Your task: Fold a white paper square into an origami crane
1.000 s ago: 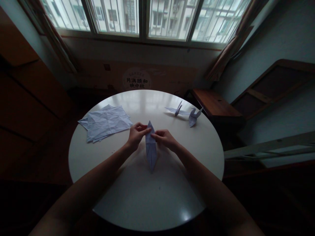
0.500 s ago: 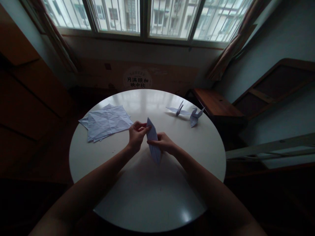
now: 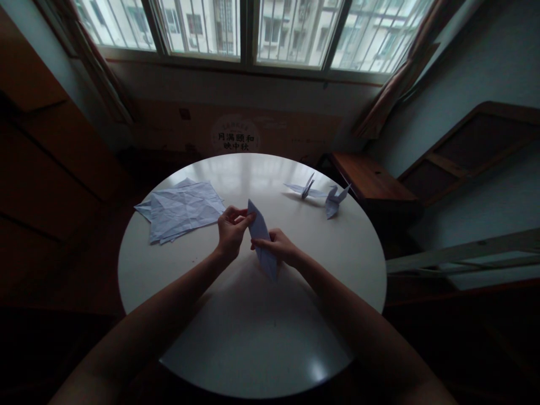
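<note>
Above white tabletop (image 3: 236, 343), right hand (image 3: 280, 246) partly hides folded paper (image 3: 259, 228).

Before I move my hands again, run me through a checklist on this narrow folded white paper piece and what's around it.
1. Left hand pinching the narrow folded white paper piece near its upper tip: ok.
2. Right hand gripping it lower down, thumb across the front: ok.
3. Creases on its underside: cannot tell, hidden from this view.
4. Creased, flat white paper sheets apart from the left hand: cannot tell, they meet in the picture.
5. Two winged, folded white paper figures away from both hands: ok.
</note>
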### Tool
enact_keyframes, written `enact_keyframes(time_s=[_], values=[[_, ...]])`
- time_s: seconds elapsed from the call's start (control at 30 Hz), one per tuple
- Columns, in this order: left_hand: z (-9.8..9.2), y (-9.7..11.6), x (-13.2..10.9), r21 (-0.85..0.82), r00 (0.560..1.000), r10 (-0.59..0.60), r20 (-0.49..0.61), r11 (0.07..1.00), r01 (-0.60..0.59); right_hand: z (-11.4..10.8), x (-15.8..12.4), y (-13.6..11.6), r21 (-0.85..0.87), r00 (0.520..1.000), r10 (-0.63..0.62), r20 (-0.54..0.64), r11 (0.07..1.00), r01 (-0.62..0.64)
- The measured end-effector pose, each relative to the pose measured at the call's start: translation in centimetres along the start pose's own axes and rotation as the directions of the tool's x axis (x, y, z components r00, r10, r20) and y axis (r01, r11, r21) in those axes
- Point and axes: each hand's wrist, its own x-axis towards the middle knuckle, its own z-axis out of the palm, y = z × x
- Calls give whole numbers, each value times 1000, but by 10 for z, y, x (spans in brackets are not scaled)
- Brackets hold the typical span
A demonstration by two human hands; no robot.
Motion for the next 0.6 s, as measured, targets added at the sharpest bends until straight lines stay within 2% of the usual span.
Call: enact_keyframes(time_s=[0.13,0.33,0.5,0.6], values=[[2,1,-2,-2,1000,19,2,1000,-19,0,-2,-2,-32,998,20,56,999,-18],[2,-2,-2,-18,999,20,28,1000,-20,-2,-3,-1,-28,999,-20,44,999,21],[0,-4,-1,-39,999,-9,49,999,11,-5,-2,1,-5,995,-32,99,999,32],[-1,-4,0,-49,998,-12,64,999,15,-3,-2,1,4,996,-34,84,999,34]])
